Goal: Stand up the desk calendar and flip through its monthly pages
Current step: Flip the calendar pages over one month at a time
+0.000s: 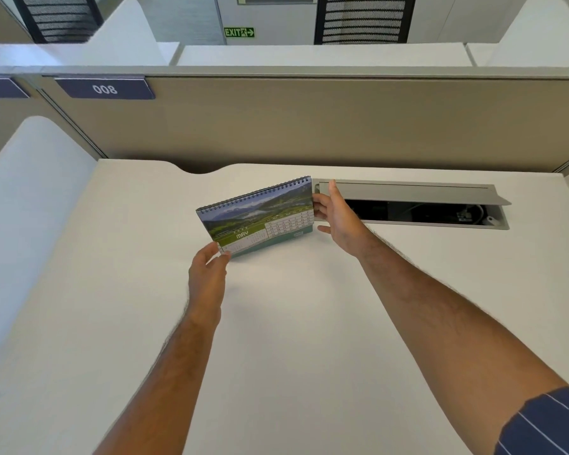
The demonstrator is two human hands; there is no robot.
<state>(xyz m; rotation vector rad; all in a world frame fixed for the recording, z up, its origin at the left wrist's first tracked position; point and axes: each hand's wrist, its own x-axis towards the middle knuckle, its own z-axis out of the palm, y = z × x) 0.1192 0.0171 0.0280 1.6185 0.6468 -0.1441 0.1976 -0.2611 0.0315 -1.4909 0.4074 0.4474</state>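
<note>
A spiral-bound desk calendar (260,215) stands upright on the white desk (293,323), its black wire binding along the top. The facing page shows a green landscape photo and the word MAY. My left hand (207,277) pinches the lower left corner of that page between thumb and fingers. My right hand (334,218) holds the calendar's right edge, fingers behind it and thumb pointing up. A teal base shows under the page at the lower right.
Just right of the calendar, a grey cable hatch (414,195) is propped open over a dark recess with wires. A beige partition (309,126) with a "008" label (105,89) backs the desk. A white side divider (30,192) rises at the left.
</note>
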